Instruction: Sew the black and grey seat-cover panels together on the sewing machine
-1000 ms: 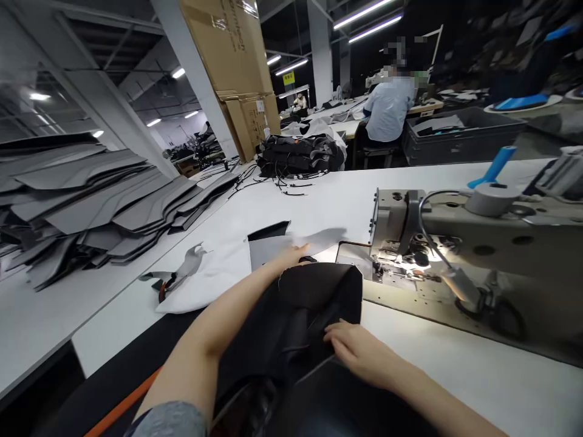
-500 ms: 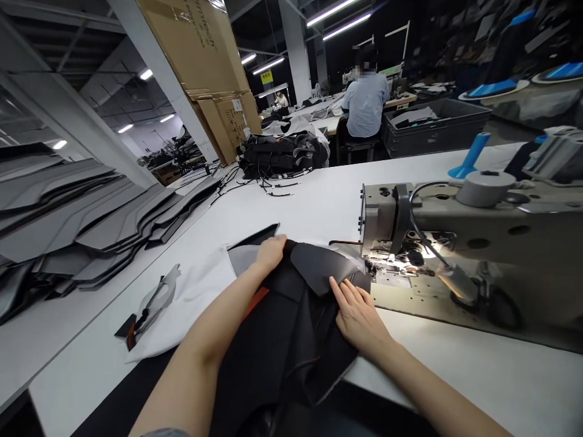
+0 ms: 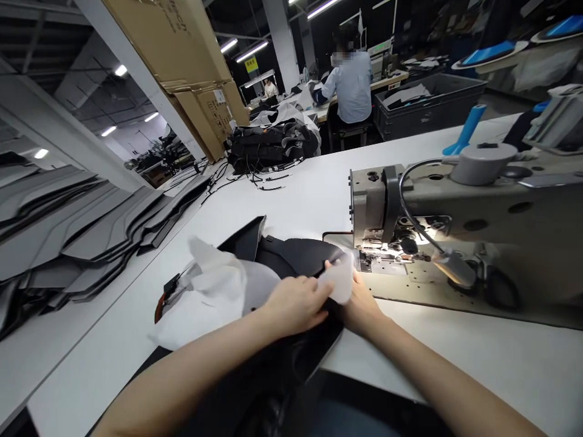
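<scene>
A large black fabric piece (image 3: 303, 255) with white backing cloth (image 3: 218, 291) lies on the table and hangs over its front edge. My left hand (image 3: 298, 303) is closed on a pale, turned-up flap (image 3: 340, 282) of this fabric. Behind the flap, my right hand (image 3: 362, 306) grips the fabric's right edge, its fingers partly hidden. Just beyond both hands is the lit needle area of the sewing machine (image 3: 382, 252); the fabric reaches close to it.
Stacked grey panels (image 3: 104, 230) fill the left side. A black bundle with cords (image 3: 273, 145) lies at the back, near cardboard boxes (image 3: 182, 60). A blue thread cone (image 3: 464, 130) stands behind the machine. A co-worker (image 3: 353, 85) sits beside a grey crate (image 3: 428, 103).
My left hand has moved right, from the fabric's far edge to beside my right hand, and a pale flap is now turned up. The white cloth has bunched up and shifted right.
</scene>
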Motion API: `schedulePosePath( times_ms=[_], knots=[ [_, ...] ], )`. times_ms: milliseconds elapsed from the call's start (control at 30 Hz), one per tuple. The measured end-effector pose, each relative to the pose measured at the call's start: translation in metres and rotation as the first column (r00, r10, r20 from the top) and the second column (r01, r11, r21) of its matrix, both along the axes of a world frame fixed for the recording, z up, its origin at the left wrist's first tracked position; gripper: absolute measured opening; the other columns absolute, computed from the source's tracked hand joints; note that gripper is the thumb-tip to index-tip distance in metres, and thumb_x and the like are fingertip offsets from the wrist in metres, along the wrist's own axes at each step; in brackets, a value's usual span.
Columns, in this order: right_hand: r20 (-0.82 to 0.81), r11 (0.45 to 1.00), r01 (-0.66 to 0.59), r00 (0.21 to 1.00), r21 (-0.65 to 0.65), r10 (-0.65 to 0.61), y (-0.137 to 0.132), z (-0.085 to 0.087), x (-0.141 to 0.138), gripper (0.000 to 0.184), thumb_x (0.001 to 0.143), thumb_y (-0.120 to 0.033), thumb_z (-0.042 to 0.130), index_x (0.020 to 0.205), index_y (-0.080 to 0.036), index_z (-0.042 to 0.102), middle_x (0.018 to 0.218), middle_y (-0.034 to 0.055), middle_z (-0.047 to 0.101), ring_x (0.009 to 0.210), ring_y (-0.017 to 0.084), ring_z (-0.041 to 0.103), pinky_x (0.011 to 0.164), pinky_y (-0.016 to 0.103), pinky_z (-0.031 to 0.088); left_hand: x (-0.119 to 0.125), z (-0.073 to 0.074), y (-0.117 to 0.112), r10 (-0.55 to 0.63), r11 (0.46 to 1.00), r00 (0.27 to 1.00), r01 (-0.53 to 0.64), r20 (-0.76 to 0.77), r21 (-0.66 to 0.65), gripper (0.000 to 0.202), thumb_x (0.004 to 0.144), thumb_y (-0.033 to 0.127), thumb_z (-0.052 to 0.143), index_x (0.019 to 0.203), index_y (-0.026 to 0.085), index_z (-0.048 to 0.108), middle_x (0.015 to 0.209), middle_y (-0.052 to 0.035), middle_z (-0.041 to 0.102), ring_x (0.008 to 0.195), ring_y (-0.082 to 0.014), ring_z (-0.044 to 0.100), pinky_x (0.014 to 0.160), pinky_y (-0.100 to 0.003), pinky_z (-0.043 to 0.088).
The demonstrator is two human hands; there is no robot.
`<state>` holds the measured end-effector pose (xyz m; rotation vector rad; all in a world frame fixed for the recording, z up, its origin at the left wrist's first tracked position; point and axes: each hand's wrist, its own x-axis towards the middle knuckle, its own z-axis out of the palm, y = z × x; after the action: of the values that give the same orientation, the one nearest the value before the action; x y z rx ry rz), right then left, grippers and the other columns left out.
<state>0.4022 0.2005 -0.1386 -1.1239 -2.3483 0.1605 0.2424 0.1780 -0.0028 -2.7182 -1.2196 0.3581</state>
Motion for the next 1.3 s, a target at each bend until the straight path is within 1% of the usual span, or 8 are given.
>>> schedulePosePath(
  times_ms=[100,200,367,467,667,833,1000,1300],
  knots=[
    [0.02,0.988,-0.157,0.987,-0.005,0.157,-0.022,0.003,0.024,0.04,0.08,-0.02,0.049,0.118,-0.021,0.059,0.113,0.0067,0.063,0.114,0.023,0.048,0.108,0.043,0.026,0.025,-0.034,0.023,0.002,0.955,1.0,-0.003,-0.004,-0.295,0.063,0.072,0.041,0.06,0.127,0.02,0.038,0.096,-0.0049,0.063,0.081,-0.0239,0.061,0.062,-0.03,0.047],
    [0.014,0.961,-0.277,0.961,0.001,0.277,-0.046,0.006,0.036,0.045,0.079,-0.021,0.052,0.124,-0.024,0.055,0.127,0.0062,0.055,0.123,0.024,0.042,0.11,0.044,0.024,0.032,-0.044,0.046,0.013,0.963,0.999,-0.003,0.037,-0.268,0.047,0.077,0.033,0.051,0.122,0.018,0.044,0.112,-0.0086,0.058,0.098,-0.0244,0.056,0.079,-0.034,0.047],
    [-0.06,0.98,-0.087,0.993,0.179,0.099,-0.058,-0.001,0.014,0.023,0.077,-0.024,0.062,0.1,-0.019,0.065,0.104,0.0092,0.064,0.108,0.028,0.053,0.101,0.047,0.037,0.035,-0.039,0.042,-0.061,0.966,0.998,0.053,-0.021,-0.251,0.05,0.079,0.03,0.045,0.124,0.008,0.044,0.14,-0.0164,0.037,0.12,-0.0286,0.04,0.094,-0.041,0.04],
    [0.005,0.956,-0.091,0.996,0.279,0.094,-0.054,-0.002,0.013,0.018,0.074,-0.013,0.061,0.091,-0.016,0.064,0.091,0.008,0.064,0.092,0.025,0.057,0.095,0.044,0.043,0.038,-0.036,0.038,-0.055,0.94,0.998,0.053,0.002,-0.338,0.053,0.079,0.032,0.045,0.127,0.011,0.043,0.135,-0.0125,0.044,0.112,-0.0262,0.045,0.089,-0.036,0.043],
    [0.052,0.944,-0.15,0.989,0.295,0.14,-0.055,0.002,0.049,0.02,0.079,-0.009,0.051,0.094,-0.015,0.063,0.094,0.0097,0.062,0.097,0.026,0.056,0.094,0.042,0.045,0.06,-0.049,0.051,0.014,0.957,0.998,0.006,0.066,-0.289,0.073,0.066,0.047,0.056,0.129,0.012,0.039,0.113,-0.0134,0.053,0.098,-0.0289,0.049,0.083,-0.04,0.043],
    [-0.058,0.964,-0.157,0.983,0.213,0.173,-0.058,0.003,0.06,0.025,0.084,-0.008,0.047,0.102,-0.015,0.063,0.097,0.0087,0.061,0.105,0.025,0.054,0.1,0.043,0.043,0.071,-0.059,0.057,-0.044,0.946,0.991,0.081,0.124,-0.313,0.08,0.068,0.045,0.053,0.135,0.008,0.03,0.144,-0.0197,0.029,0.129,-0.0334,0.027,0.1,-0.045,0.03],
    [-0.081,0.966,-0.18,0.977,0.186,0.197,-0.056,0.002,0.059,0.027,0.084,-0.007,0.047,0.104,-0.015,0.063,0.103,0.0113,0.061,0.11,0.028,0.052,0.1,0.047,0.043,0.069,-0.056,0.061,-0.044,0.895,0.991,0.094,0.123,-0.436,0.082,0.072,0.043,0.047,0.142,0.01,0.019,0.152,-0.0159,0.015,0.134,-0.0328,0.021,0.103,-0.048,0.026],
    [-0.072,0.969,-0.175,0.979,0.172,0.19,-0.057,0.001,0.058,0.03,0.082,-0.005,0.049,0.106,-0.015,0.063,0.098,0.0102,0.062,0.104,0.025,0.055,0.101,0.046,0.042,0.074,-0.058,0.06,-0.029,0.928,0.995,0.06,0.09,-0.368,0.085,0.068,0.044,0.051,0.141,0.011,0.022,0.151,-0.0152,0.02,0.13,-0.0326,0.026,0.102,-0.047,0.029]
  ],
)
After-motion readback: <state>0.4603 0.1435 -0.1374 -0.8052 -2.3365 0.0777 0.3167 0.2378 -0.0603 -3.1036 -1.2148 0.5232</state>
